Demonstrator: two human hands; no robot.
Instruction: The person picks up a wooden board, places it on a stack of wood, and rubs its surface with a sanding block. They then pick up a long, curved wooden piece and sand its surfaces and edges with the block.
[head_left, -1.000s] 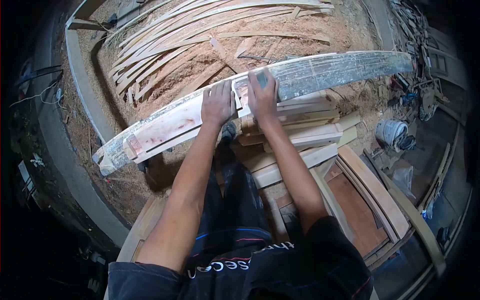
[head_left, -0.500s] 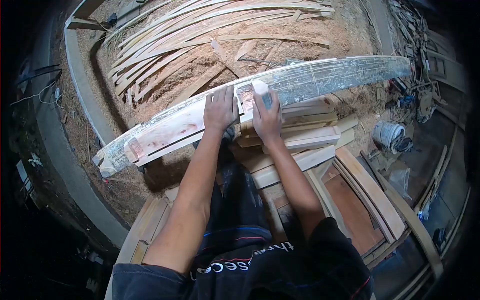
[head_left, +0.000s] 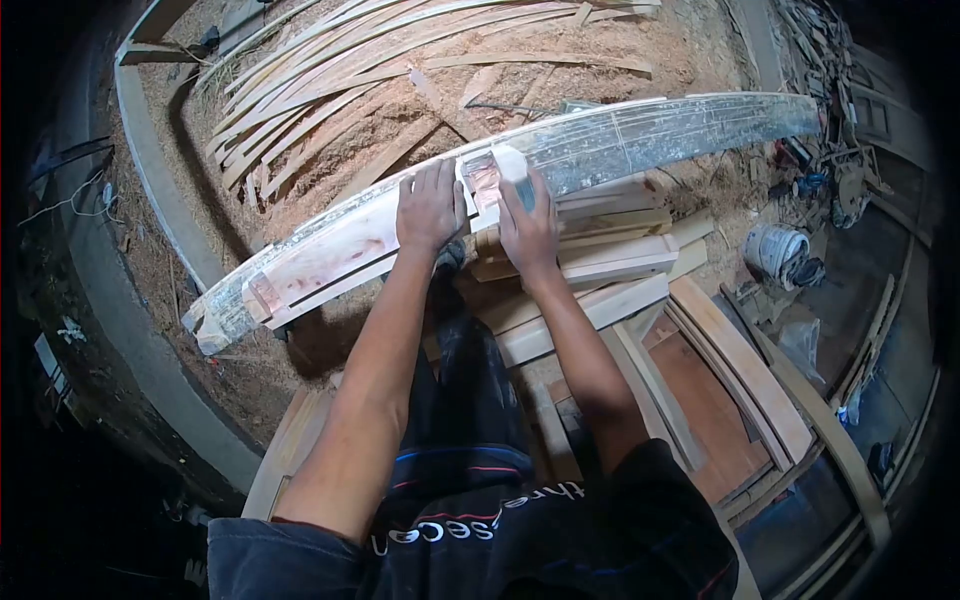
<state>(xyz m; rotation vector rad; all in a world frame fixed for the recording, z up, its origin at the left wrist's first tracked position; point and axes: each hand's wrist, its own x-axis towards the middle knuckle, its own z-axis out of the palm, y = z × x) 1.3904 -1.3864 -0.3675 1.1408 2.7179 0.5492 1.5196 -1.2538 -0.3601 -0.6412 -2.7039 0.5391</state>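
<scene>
Bucket (head_left: pixel 775 248), one, whitish: on the ground to your right, dark item against it; contents cannot be made out. Weathered board (head_left: pixel 690 135), one, long: across in front of you. Pale wooden piece (head_left: pixel 330 250), one: lying along the board, beneath your left hand (head_left: pixel 430 212), fingers extended, side by side. Block (head_left: pixel 511 163), one, pale-ended: clamped between thumb and fingers of your right hand (head_left: pixel 530 225), end projecting past the fingertips.
</scene>
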